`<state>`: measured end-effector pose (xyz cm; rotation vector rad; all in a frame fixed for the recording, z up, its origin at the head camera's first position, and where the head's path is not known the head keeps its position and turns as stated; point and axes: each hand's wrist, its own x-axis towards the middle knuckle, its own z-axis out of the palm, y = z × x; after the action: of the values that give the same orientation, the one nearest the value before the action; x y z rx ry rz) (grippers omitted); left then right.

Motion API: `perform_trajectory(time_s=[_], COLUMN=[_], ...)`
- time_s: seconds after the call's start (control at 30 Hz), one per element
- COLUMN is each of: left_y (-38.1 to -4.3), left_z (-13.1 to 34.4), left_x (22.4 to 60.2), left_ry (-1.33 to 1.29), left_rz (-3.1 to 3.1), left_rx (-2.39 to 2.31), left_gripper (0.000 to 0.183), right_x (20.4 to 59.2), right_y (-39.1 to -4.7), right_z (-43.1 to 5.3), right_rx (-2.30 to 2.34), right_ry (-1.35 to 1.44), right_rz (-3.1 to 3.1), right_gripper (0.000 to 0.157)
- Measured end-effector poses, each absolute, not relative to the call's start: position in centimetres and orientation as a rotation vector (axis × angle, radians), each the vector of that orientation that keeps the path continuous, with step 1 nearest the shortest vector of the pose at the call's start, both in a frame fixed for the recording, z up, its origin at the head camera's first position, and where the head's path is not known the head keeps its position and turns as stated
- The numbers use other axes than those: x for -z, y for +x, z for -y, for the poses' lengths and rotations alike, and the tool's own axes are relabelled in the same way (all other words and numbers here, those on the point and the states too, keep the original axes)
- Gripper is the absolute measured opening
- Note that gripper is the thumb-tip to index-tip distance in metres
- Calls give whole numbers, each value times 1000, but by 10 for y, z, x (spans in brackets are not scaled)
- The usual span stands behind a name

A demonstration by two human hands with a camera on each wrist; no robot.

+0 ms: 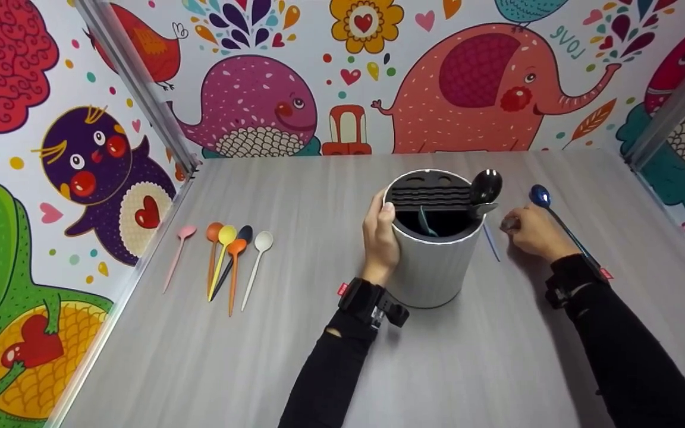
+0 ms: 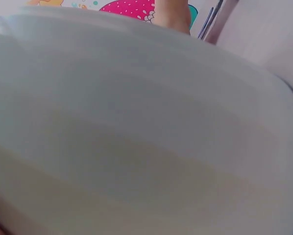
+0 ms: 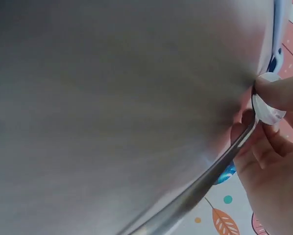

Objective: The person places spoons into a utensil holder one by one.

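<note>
A grey cylindrical utensil holder (image 1: pixel 431 273) with a black slotted top stands on the table; its pale wall (image 2: pixel 146 122) fills most of the left wrist view. My left hand (image 1: pixel 381 238) grips its left side, thumb up at the rim. Out of its opening stick a shiny black spoon (image 1: pixel 486 185) and a smaller silver piece (image 1: pixel 484 208), while a teal utensil (image 1: pixel 426 221) shows inside. To the right, my right hand (image 1: pixel 537 229) pinches a silver spoon (image 3: pixel 269 105) by its bowl, close over the table. A blue spoon (image 1: pixel 539 195) lies beside that hand, its handle passing under the wrist.
At the left of the table (image 1: pixel 319 356) lie several coloured spoons: pink (image 1: pixel 186 232), yellow (image 1: pixel 227 233), dark blue (image 1: pixel 245 233), white (image 1: pixel 264 240) and orange (image 1: pixel 236 247). A thin light-blue stick (image 1: pixel 491 242) lies between holder and right hand. Printed panels (image 1: pixel 354 77) border the table.
</note>
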<state>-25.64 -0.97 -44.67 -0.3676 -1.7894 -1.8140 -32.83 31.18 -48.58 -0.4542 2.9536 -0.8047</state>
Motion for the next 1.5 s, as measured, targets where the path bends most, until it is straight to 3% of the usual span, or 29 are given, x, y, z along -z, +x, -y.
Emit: perform_trajectory(time_s=[0.2,0.5,0.8,0.97,1.17,1.5], left_y=[-256,-255,-255,-255,-255,-256], left_z=[10,9,9,10,10,9], left_x=[446,446,446,446,445,446], left_ry=[-372,-351,-357,-367,-376,-370], left_rz=[1791,1806,1809,1796,1774,1766], left_rx=[1823,1802,1803,1814,1849,1848], left_gripper=[60,59,60,59,59,58], right_x=[485,475,470,462,449,423], right_y=[-325,-315,-304,-304,-294,-273], right_z=[-306,-309,-301,-288,-275,-253], right_rx=[957,1231,1225,1316,1636,2282], right_ry=[-419,-213,-239,-231,-252,-418], right_rz=[-2889,-2643,-2729,-2844,-2762,-2164], right_gripper=[15,28,33,24,20,35])
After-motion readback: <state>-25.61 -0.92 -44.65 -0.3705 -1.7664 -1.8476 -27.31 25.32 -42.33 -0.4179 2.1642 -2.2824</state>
